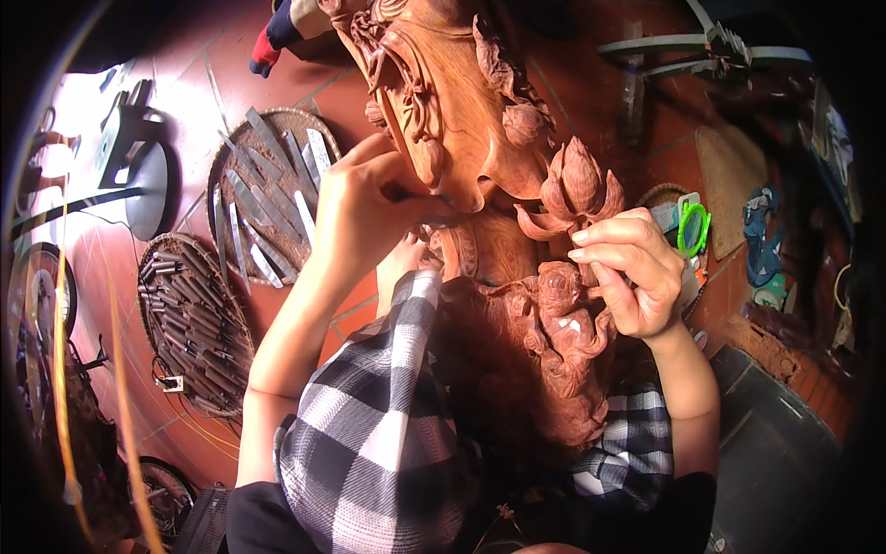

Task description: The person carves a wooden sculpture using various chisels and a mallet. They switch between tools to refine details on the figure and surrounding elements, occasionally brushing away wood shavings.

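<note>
A large reddish-brown wood carving [480, 138] with flower buds and leaves lies across my lap, resting on a black-and-white checked cloth [369, 434]. My left hand [365, 208] is curled with its fingertips pinched against an edge of the carving; what it pinches is too small to tell, perhaps a thin tool or scrap of abrasive. My right hand [632, 268] is closed around the carved lower part just below a lotus bud [577, 180], steadying the piece.
Two round woven trays sit on the red tiled floor to the left: one [231, 162] with flat metal blades, one [152, 254] with several dark-handled chisels. A woven mat [729, 185], sandals [761, 231] and a green-rimmed object [692, 226] lie at the right.
</note>
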Motion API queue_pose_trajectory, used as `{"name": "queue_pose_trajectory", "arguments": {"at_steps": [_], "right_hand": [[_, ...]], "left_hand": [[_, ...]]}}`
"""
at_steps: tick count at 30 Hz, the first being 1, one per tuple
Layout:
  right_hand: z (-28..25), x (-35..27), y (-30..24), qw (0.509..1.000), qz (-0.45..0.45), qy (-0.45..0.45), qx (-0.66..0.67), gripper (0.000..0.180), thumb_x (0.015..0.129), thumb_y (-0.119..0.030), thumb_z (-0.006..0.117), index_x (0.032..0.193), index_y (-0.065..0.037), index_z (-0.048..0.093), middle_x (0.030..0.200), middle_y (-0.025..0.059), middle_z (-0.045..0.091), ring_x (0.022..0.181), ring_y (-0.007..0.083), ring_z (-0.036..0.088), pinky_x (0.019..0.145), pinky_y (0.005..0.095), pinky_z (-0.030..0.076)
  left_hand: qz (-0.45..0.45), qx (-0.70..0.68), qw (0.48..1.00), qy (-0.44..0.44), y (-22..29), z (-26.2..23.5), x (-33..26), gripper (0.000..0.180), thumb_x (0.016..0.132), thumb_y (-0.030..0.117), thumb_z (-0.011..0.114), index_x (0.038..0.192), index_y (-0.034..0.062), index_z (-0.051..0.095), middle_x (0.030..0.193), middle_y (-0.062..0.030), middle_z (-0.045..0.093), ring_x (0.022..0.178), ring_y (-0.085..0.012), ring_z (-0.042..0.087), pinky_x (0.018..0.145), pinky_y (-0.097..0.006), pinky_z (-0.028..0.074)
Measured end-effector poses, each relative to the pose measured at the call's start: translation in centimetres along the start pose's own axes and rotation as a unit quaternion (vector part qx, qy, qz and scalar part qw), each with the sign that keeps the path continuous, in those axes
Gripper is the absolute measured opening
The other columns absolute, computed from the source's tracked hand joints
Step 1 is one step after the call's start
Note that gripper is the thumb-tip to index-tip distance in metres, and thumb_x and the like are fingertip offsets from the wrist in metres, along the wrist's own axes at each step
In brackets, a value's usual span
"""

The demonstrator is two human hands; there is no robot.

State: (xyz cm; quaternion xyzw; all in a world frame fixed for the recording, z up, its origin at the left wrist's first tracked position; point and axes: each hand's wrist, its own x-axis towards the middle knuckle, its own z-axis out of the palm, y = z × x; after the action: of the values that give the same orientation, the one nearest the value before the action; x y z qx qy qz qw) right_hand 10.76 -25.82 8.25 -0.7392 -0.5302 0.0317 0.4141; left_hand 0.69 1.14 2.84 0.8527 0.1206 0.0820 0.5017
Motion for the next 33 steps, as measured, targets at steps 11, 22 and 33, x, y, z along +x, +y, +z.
{"name": "queue_pose_trajectory", "arguments": {"at_steps": [11, 22, 33], "right_hand": [[-0.2, -0.1, 0.1, 1.0, -0.001, 0.002, 0.0, 0.014, 0.08, 0.002, 0.065, 0.092, -0.001, 0.073, 0.097, 0.0115, 0.07, 0.085, 0.0267, 0.066, 0.077, 0.0358, 0.052], [-0.1, -0.4, -0.1, 1.0, -0.004, -0.007, -0.014, 0.014, 0.081, 0.001, 0.062, 0.092, 0.0, 0.072, 0.096, 0.013, 0.07, 0.086, 0.0298, 0.065, 0.079, 0.0388, 0.053], [0.0, -0.7, -0.3, 0.999, 0.034, 0.013, -0.011, 0.011, 0.081, 0.0, 0.06, 0.088, -0.001, 0.067, 0.095, 0.0132, 0.066, 0.084, 0.0301, 0.059, 0.078, 0.0392, 0.048]], "left_hand": [[0.03, 0.04, 0.997, 0.058, 0.4, -1.9, -0.3, 0.027, 0.062, 0.006, 0.09, 0.072, 0.0009, 0.066, 0.077, -0.0068, 0.057, 0.062, -0.0164, 0.064, 0.056, -0.029, 0.053], [0.103, 0.096, 0.989, 0.042, -0.7, -1.6, -1.0, 0.029, 0.068, 0.013, 0.089, 0.073, 0.0047, 0.062, 0.081, -0.005, 0.056, 0.065, -0.0166, 0.062, 0.058, -0.032, 0.05], [0.192, 0.089, 0.969, 0.129, 11.6, -12.0, -6.6, 0.027, 0.077, 0.01, 0.082, 0.102, 0.0081, 0.074, 0.075, -0.0034, 0.068, 0.062, -0.017, 0.065, 0.056, -0.029, 0.051]]}}
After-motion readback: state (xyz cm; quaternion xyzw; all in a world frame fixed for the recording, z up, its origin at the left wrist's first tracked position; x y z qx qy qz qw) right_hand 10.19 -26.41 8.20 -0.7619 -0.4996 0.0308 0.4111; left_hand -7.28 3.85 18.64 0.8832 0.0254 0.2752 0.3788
